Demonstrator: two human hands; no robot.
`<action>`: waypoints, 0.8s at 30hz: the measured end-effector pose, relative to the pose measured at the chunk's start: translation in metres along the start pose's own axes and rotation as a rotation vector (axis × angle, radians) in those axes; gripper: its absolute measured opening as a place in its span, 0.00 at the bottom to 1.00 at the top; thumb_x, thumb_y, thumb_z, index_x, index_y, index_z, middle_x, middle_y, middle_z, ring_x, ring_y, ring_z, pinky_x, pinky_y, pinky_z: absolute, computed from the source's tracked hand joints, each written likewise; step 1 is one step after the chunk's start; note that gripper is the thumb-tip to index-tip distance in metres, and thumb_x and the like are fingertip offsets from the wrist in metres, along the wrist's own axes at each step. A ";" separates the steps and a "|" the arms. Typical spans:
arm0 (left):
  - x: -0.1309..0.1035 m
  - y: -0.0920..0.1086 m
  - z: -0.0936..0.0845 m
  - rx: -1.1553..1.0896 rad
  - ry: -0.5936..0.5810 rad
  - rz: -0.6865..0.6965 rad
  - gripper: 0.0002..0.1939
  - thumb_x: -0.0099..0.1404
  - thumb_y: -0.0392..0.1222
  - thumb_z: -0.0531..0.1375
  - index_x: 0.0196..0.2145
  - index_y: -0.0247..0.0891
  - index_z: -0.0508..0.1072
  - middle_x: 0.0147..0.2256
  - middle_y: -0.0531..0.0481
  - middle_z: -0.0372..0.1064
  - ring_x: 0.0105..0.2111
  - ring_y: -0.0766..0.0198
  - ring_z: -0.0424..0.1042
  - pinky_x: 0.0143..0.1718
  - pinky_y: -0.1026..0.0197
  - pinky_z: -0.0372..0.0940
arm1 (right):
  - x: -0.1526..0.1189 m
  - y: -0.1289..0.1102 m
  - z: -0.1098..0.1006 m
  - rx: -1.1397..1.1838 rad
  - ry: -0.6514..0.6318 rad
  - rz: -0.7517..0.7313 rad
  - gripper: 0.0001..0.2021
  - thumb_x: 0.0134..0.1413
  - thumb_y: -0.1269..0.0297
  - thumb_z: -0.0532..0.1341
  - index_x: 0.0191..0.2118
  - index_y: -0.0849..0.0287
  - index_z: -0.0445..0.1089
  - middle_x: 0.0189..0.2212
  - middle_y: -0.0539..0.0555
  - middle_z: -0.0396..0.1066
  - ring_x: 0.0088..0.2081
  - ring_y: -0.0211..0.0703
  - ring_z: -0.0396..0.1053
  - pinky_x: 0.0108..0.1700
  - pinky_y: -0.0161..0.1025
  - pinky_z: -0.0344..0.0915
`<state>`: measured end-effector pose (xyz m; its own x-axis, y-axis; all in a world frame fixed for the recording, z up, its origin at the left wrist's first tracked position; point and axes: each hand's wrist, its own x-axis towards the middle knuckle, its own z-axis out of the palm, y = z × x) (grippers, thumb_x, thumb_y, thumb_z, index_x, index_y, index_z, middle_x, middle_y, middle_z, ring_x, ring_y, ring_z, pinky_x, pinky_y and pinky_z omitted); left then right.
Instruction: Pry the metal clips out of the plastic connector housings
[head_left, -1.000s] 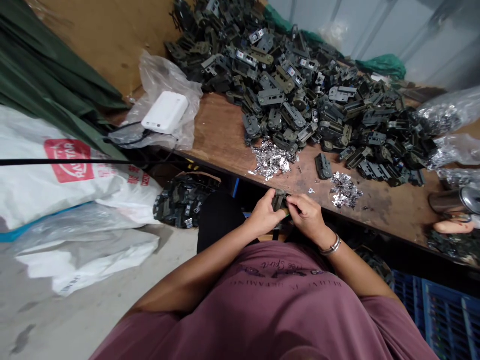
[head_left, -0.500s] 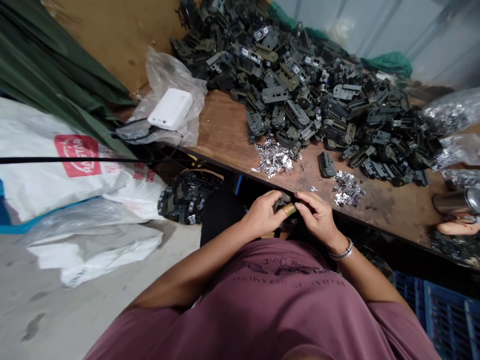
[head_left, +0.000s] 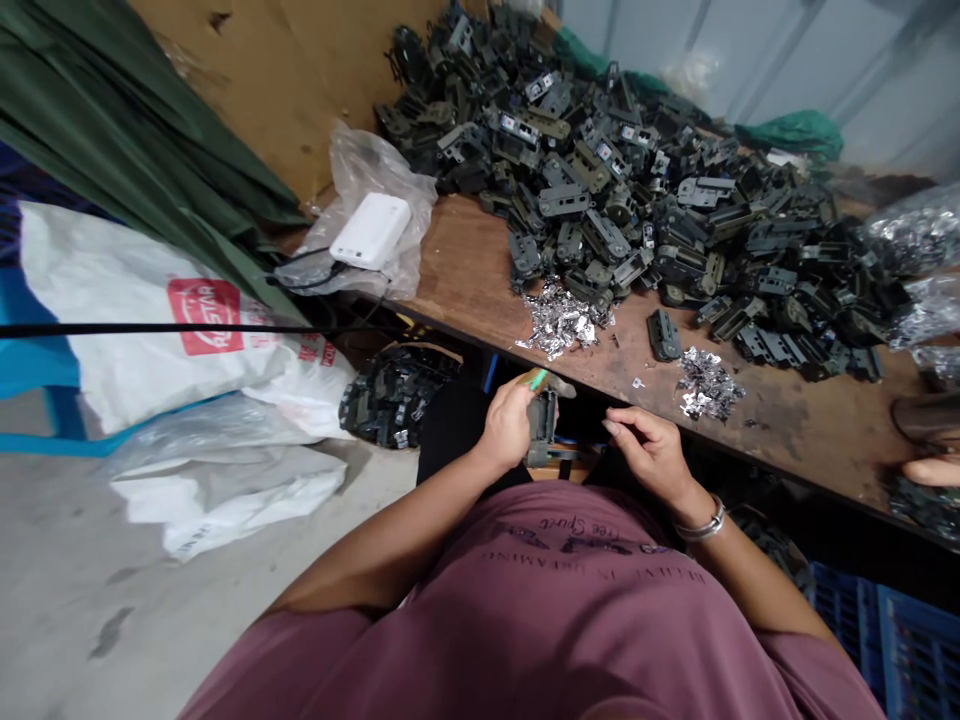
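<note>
My left hand (head_left: 508,428) is closed around a dark grey-green slotted housing (head_left: 541,428), held at the table's front edge. A yellowish wrap with a bright green patch shows on a digit of this hand. My right hand (head_left: 649,448), apart from the housing, has thumb and fingertips pinched together; anything between them is too small to make out. Ahead on the table (head_left: 465,255) lie two heaps of small shiny metal clips, a left heap (head_left: 564,318) and a right heap (head_left: 709,385). A single housing (head_left: 664,335) rests between them.
A big pile of housings (head_left: 600,190) covers the table's back. At the left, a white box-shaped device (head_left: 371,230) sits on clear plastic. Below are a container of dark parts (head_left: 397,400) and a white sack (head_left: 135,300). Another person's hand (head_left: 930,470) shows at right.
My hands have moved apart: the right has drawn away to the right, still pinched. The left has turned, so more of the housing shows. The whole view has shifted slightly.
</note>
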<state>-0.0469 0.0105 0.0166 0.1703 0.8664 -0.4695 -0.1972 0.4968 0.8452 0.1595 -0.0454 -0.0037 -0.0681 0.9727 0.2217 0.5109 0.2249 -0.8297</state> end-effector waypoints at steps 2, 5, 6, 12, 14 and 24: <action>-0.001 0.001 0.001 -0.049 -0.021 -0.032 0.21 0.58 0.60 0.55 0.29 0.36 0.69 0.24 0.48 0.67 0.22 0.62 0.67 0.22 0.60 0.63 | 0.000 0.002 -0.003 -0.006 0.011 0.008 0.07 0.60 0.63 0.61 0.42 0.54 0.75 0.32 0.53 0.77 0.30 0.42 0.75 0.35 0.40 0.74; -0.002 0.003 0.003 -0.152 -0.086 -0.021 0.23 0.54 0.62 0.59 0.33 0.37 0.69 0.24 0.51 0.66 0.21 0.64 0.65 0.21 0.60 0.64 | 0.001 0.005 -0.008 -0.017 0.042 0.017 0.08 0.59 0.62 0.61 0.42 0.55 0.75 0.31 0.52 0.77 0.27 0.40 0.74 0.33 0.40 0.73; -0.002 0.004 0.004 -0.157 -0.110 0.006 0.24 0.53 0.61 0.61 0.35 0.37 0.70 0.25 0.52 0.65 0.21 0.65 0.65 0.21 0.61 0.64 | 0.001 0.006 -0.009 -0.019 0.051 0.020 0.08 0.59 0.62 0.61 0.42 0.55 0.75 0.31 0.52 0.77 0.26 0.40 0.74 0.32 0.39 0.73; -0.004 0.010 0.005 0.229 -0.217 0.183 0.15 0.49 0.49 0.69 0.28 0.36 0.73 0.23 0.54 0.64 0.23 0.69 0.61 0.24 0.66 0.58 | 0.006 0.013 -0.024 -0.114 0.116 -0.006 0.08 0.59 0.61 0.60 0.41 0.55 0.75 0.34 0.54 0.77 0.30 0.42 0.75 0.35 0.41 0.73; -0.001 0.011 0.002 0.322 -0.239 0.227 0.13 0.52 0.48 0.67 0.24 0.36 0.72 0.22 0.54 0.63 0.24 0.68 0.60 0.26 0.65 0.57 | 0.015 0.019 -0.037 -0.239 0.213 -0.045 0.09 0.60 0.60 0.59 0.41 0.56 0.74 0.35 0.55 0.77 0.35 0.45 0.75 0.39 0.43 0.73; 0.056 -0.039 -0.044 0.490 0.051 0.119 0.18 0.60 0.48 0.52 0.20 0.36 0.71 0.18 0.49 0.61 0.21 0.63 0.60 0.25 0.61 0.53 | 0.084 0.062 -0.080 -0.897 0.212 0.155 0.33 0.54 0.40 0.58 0.54 0.65 0.64 0.48 0.69 0.68 0.51 0.62 0.66 0.51 0.56 0.64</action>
<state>-0.0720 0.0414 -0.0537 0.1249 0.9227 -0.3646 0.2662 0.3229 0.9082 0.2538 0.0457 0.0045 0.1686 0.9376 0.3040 0.9778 -0.1202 -0.1717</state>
